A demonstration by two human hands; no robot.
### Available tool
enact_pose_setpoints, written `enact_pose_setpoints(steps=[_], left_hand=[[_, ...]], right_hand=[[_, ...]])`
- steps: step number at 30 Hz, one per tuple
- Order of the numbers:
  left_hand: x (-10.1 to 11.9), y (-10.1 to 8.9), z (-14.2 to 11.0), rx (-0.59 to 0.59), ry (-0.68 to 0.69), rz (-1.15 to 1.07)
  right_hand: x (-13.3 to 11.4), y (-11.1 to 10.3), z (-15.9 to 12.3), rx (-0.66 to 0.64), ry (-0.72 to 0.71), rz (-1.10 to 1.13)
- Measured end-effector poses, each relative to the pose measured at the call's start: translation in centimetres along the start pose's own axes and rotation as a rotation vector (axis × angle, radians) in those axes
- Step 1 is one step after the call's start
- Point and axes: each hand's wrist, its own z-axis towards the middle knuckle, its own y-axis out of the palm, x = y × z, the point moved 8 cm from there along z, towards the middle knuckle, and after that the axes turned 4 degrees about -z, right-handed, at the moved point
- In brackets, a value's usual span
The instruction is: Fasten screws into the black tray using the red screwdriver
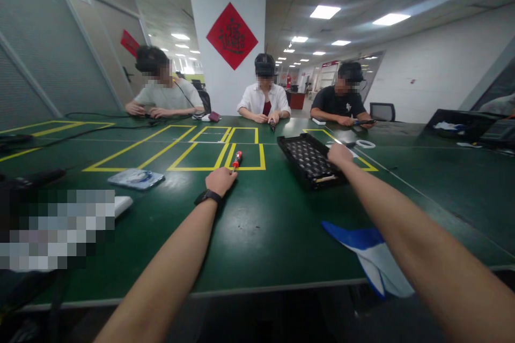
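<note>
My left hand [220, 181] is closed, its fingertips around the metal shaft of a screwdriver [238, 159]. The red-and-black handle points away from me, over yellow tape on the green table. On the right, my right hand [340, 155] grips the right side of a black tray [309, 156] with rows of small shiny pieces or cells inside; which, I cannot tell. The tray looks slightly tilted, and its far end lies near the tape lines. My right fingers are partly hidden behind the tray's rim.
Yellow tape rectangles [177, 158] mark the green table [257, 246]. A blue-and-white cloth [372, 249] hangs at the front edge. A clear flat packet [135, 178] lies left, a tape roll [365, 144] right. Three people with headsets sit opposite, one holding a dark tool [272, 125].
</note>
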Motion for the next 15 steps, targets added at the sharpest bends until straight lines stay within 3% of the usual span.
enact_pose_setpoints(steps=[4,7,11,15], left_hand=[[-0.1,0.1,0.3,0.001,0.018,-0.035],[-0.1,0.2,0.4,0.0,0.043,-0.067],[0.1,0.3,0.4,0.0,0.049,-0.067],[0.6,0.5,0.6,-0.003,0.059,-0.059]], right_hand=[[9.3,-3.0,2.0,-0.015,0.099,-0.106],[15.6,-3.9,2.3,-0.033,0.179,-0.152],[22.0,-3.2,1.7,-0.07,0.259,-0.155],[26.7,-1.4,1.3,-0.097,0.301,-0.117]])
